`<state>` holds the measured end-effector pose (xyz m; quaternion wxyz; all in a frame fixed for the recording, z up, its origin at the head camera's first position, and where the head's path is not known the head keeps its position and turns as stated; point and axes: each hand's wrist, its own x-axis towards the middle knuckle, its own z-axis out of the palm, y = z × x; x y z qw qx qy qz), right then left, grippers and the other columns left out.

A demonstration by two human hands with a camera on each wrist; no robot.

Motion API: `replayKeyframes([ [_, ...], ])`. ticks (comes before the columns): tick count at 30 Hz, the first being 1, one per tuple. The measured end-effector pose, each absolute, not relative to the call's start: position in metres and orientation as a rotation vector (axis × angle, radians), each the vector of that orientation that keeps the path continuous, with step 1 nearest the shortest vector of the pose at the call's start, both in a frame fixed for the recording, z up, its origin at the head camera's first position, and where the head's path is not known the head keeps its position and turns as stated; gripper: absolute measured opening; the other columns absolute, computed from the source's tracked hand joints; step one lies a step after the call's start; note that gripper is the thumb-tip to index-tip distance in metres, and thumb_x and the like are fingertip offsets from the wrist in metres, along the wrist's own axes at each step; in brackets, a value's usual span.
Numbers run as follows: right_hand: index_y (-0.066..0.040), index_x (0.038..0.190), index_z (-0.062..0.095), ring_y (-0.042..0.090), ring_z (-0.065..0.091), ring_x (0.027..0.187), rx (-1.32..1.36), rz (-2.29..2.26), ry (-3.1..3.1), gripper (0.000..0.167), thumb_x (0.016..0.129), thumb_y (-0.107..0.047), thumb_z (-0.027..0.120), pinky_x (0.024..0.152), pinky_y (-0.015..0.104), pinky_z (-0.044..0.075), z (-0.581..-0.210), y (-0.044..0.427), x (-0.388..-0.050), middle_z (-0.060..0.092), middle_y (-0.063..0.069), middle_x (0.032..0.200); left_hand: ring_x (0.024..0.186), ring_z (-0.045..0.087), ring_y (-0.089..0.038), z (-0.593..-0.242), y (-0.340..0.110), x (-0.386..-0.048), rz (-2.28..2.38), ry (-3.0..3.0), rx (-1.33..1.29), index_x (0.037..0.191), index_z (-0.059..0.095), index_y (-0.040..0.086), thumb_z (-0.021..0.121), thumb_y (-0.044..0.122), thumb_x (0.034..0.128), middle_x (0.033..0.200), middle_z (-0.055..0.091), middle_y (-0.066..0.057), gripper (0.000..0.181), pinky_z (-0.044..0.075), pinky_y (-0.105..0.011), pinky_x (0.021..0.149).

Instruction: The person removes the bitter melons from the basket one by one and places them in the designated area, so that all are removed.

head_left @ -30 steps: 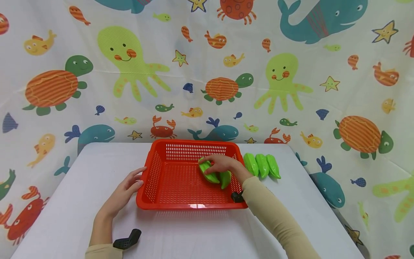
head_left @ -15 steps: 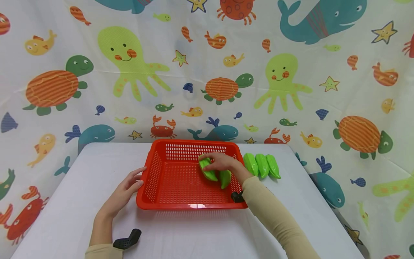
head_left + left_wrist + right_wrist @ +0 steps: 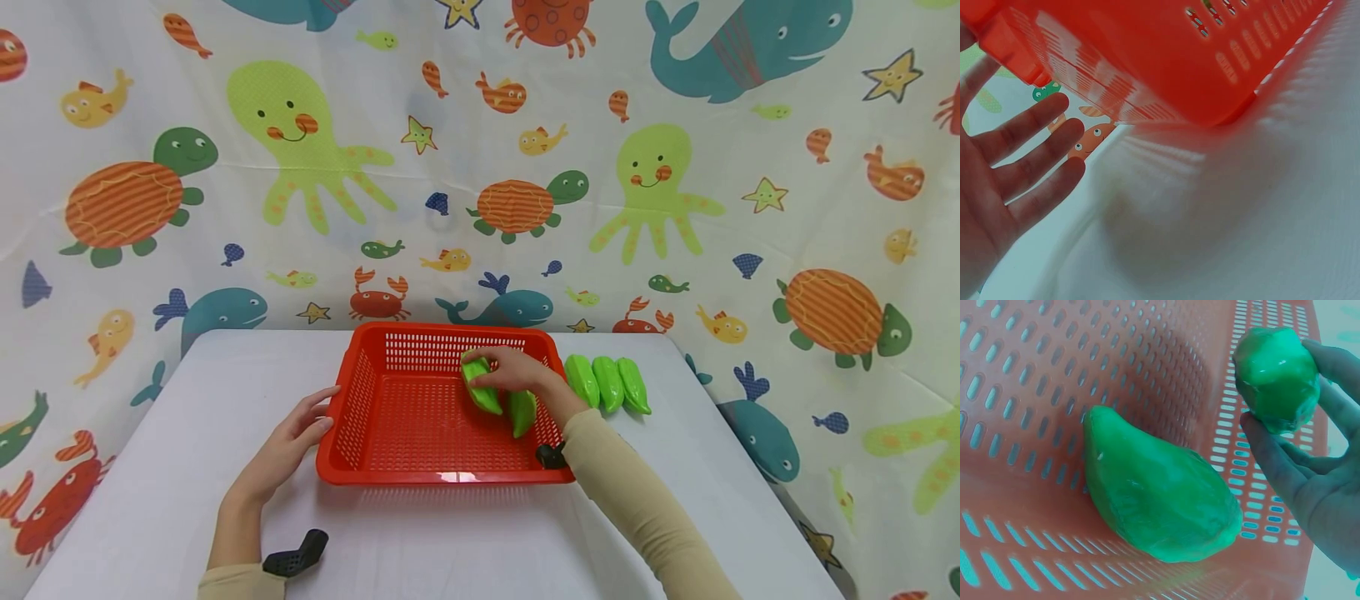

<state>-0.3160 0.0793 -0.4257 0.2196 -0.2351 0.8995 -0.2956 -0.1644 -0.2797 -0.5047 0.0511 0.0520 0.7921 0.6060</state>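
Inside the red basket [image 3: 412, 478], the right hand [image 3: 516, 372] pinches a green, ridged, pointed piece [image 3: 481, 388] between thumb and fingers. A second green piece [image 3: 522, 413] lies in the basket just beside it. The right wrist view has the hand [image 3: 1322, 450] gripping the held piece [image 3: 1277, 378] end-on, and the other piece [image 3: 1160, 490] resting near the basket's wall. At the basket's left side the left hand [image 3: 288, 442] touches the rim, its fingers spread; in the left wrist view that hand [image 3: 1016, 175] has extended fingers beside the basket wall [image 3: 1147, 56].
Three similar green pieces [image 3: 608, 384] lie in a row on the white table [image 3: 247, 367], right of the basket. Behind the table hangs a curtain [image 3: 465, 283] printed with sea animals. A black device is on each wrist.
The right hand has moved slightly up and away toward the basket's back, with the green piece in its grip. The left hand has stayed at the rim.
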Motion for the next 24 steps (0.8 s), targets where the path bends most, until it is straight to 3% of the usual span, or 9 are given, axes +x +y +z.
replayKeyframes([
  [9,-0.034,0.128,0.063,0.018,0.050,0.117,-0.637,-0.892,2.547,0.044,0.086,-0.039,0.074,0.088,0.035,0.051,-0.418,0.082,-0.317,0.057,-0.004,0.132,0.130,0.042,-0.042,-0.504,-0.279,-0.163,1.849,2.404,0.149,0.153,0.030,0.023,0.052,0.039,0.1002,0.148,0.037,-0.020,0.059,0.043,-0.062,0.098],
  [24,-0.031,0.126,0.064,0.023,0.057,0.105,-0.594,-1.187,2.553,0.039,0.088,-0.037,0.072,0.081,0.035,0.055,-0.406,0.084,-0.318,0.058,0.000,0.127,0.128,0.043,-0.043,-0.505,-0.280,-0.166,1.855,2.415,0.160,0.152,0.031,0.022,0.051,0.038,0.1009,0.145,0.039,-0.020,0.057,0.044,-0.062,0.097],
])
